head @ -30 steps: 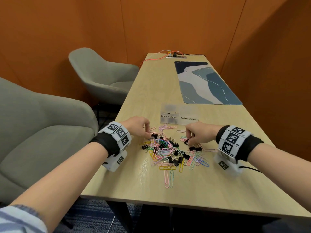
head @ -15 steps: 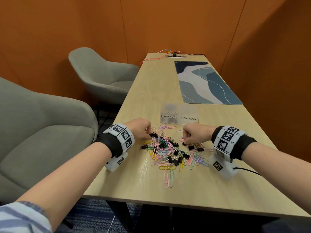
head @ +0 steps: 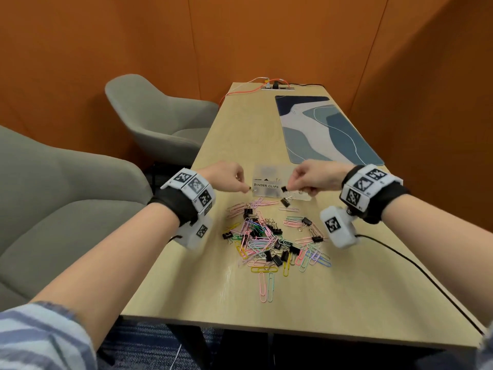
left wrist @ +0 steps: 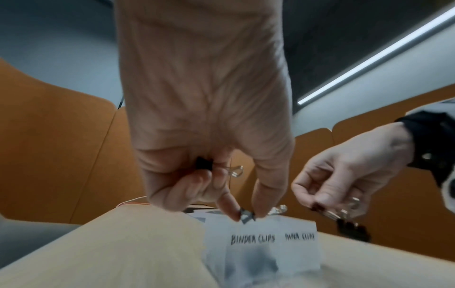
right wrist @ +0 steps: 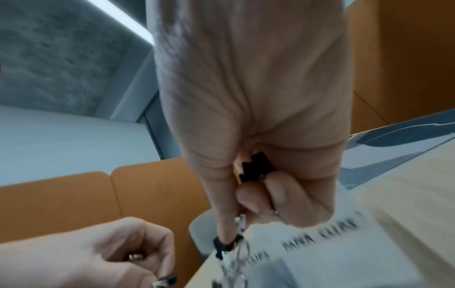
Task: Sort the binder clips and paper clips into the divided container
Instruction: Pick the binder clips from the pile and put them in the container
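Observation:
A translucent divided container (head: 267, 192) labelled "BINDER CLIPS" and "PAPER CLIPS" stands beyond a mixed pile of coloured paper clips and black binder clips (head: 269, 236). My left hand (head: 246, 188) hovers at the container's left front corner and pinches a small binder clip (left wrist: 246, 215) between thumb and forefinger; a second binder clip (left wrist: 204, 163) is tucked in its palm. My right hand (head: 289, 188) hangs over the container's front, pinching binder clips (head: 284, 188), one dangling lower (head: 285, 202). Another black clip (right wrist: 256, 165) sits in its palm.
A blue patterned desk mat (head: 325, 129) lies farther back on the right. A power strip with an orange cable (head: 277, 88) sits at the far end. Two grey chairs (head: 160, 118) stand left of the table. A black cable (head: 400, 255) trails from my right wrist.
Both hands have risen from the pile and moved forward to the container's front, each carrying binder clips picked from the pile.

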Demonstrator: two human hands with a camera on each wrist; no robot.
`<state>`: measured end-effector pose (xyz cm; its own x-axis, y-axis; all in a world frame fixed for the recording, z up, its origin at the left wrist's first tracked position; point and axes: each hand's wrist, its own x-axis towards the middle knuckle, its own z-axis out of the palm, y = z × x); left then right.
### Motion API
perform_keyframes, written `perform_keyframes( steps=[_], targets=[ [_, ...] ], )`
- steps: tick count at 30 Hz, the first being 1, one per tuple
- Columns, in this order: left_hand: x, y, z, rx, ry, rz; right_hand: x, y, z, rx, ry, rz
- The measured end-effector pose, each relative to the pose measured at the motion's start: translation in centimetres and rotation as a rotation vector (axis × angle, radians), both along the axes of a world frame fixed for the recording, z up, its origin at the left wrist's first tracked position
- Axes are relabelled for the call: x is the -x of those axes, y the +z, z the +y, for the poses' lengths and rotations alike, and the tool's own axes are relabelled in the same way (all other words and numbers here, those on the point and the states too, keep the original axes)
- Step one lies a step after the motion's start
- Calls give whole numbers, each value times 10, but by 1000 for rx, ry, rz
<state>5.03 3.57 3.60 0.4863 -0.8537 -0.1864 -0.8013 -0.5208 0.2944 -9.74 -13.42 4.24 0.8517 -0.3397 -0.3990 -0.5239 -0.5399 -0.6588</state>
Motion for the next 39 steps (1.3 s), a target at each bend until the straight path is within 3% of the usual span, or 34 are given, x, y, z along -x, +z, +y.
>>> perform_keyframes(
  steps=[5, 12, 15, 19, 23, 27, 29, 32, 39],
  targets=[
    [-3, 11, -38, 59, 93, 12, -41, 16, -17, 42, -127, -81],
    [-7, -2, -72, 68, 206, 23, -75, -6, -11, 254, -209, -45],
    [-8, -5, -76, 116, 263, 110, -81, -12, -13, 196, -251, -70],
    [-8, -6, -75, 266, 319, 346, -83, -8, -13, 115, -246, -94],
    [-7, -5, -67, 364, 308, 387, -72, 1, -5, 119, -243, -174],
    [-2, -6, -44, 345, 255, 235, -46, 2, 15, 204, -78, -266],
    [1, -9, -30, 200, 195, 205, -33, -5, 30, 222, 99, -176],
    [12, -16, -15, -12, 66, 191, -21, -24, 51, 398, 310, -54],
    [28, -40, -10, -7, -72, 29, -19, -54, 64, 606, 372, -150]
  ],
)
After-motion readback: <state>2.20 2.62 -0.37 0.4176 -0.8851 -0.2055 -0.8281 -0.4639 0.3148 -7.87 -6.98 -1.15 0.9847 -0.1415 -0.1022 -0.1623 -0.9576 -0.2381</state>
